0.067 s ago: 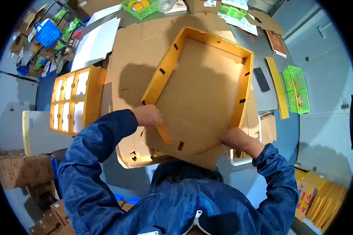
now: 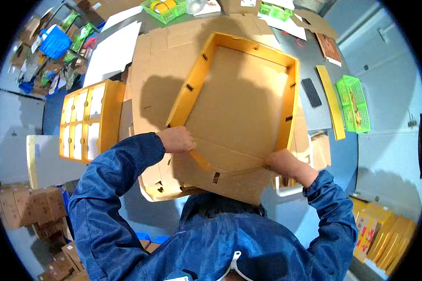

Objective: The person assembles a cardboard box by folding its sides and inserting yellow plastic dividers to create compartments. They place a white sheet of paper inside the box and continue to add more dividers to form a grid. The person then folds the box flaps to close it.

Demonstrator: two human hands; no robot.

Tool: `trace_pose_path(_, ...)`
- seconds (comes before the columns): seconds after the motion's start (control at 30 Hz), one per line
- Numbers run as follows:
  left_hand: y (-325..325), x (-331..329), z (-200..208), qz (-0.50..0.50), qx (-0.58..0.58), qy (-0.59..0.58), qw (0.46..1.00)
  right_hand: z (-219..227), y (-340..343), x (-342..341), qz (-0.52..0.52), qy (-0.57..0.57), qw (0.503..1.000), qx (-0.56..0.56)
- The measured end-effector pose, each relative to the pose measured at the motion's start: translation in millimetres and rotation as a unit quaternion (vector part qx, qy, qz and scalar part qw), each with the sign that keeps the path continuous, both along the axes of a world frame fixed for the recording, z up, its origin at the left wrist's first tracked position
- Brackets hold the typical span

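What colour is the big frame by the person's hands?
The frame is yellow, a bit orangey, with small dark slots; the head view shows it best.

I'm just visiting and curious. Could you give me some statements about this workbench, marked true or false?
1. The left hand touches the yellow frame. True.
2. The right hand holds the phone. False: it is at the frame's near right end, and the phone lies on the table.
3. The yellow strip lies between the phone and the right-hand green basket. True.
4. The yellow rack stands right of the frame. False: it stands left of it.
5. Brown cardboard lies beneath the frame. True.
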State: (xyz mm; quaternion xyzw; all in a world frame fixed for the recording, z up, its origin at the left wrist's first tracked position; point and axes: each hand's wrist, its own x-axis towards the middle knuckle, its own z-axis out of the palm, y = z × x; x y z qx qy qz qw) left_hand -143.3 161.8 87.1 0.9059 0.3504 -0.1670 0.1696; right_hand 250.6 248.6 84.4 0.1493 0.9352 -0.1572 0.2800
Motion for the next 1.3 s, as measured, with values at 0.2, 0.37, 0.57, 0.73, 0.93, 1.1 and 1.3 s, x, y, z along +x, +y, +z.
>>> trace_pose_path(0.2, -12, 42, -45, 0.154, 0.070, -0.135, 0.976, -5, 6, -13, -0.296, 0.224, 0.928, 0.003)
trace_pose_path(0.37, -15, 51, -52, 0.267, 0.039, -0.185, 0.945, -53, -6, -30, -0.203, 0.222, 0.945, 0.129)
trace_pose_path(0.57, -2, 52, -9, 0.437, -0.023, -0.151, 0.886, -42, -5, -35, -0.144, 0.218, 0.961, 0.086)
trace_pose_path(0.73, 9, 90, -26, 0.295, 0.081, -0.252, 0.918, -37, -9, -47, -0.187, 0.211, 0.957, 0.072)
trace_pose_path(0.93, 10, 87, -19, 0.199, 0.109, -0.267, 0.937, -48, -3, -46, -0.185, 0.234, 0.953, 0.058)
trace_pose_path(1.1, 15, 87, -32, 0.092, 0.121, -0.246, 0.957, -48, -5, -45, -0.192, 0.279, 0.939, 0.067)
trace_pose_path(1.3, 33, 98, -36, 0.186, 0.028, -0.165, 0.968, -49, -6, -50, -0.200, 0.160, 0.964, 0.066)
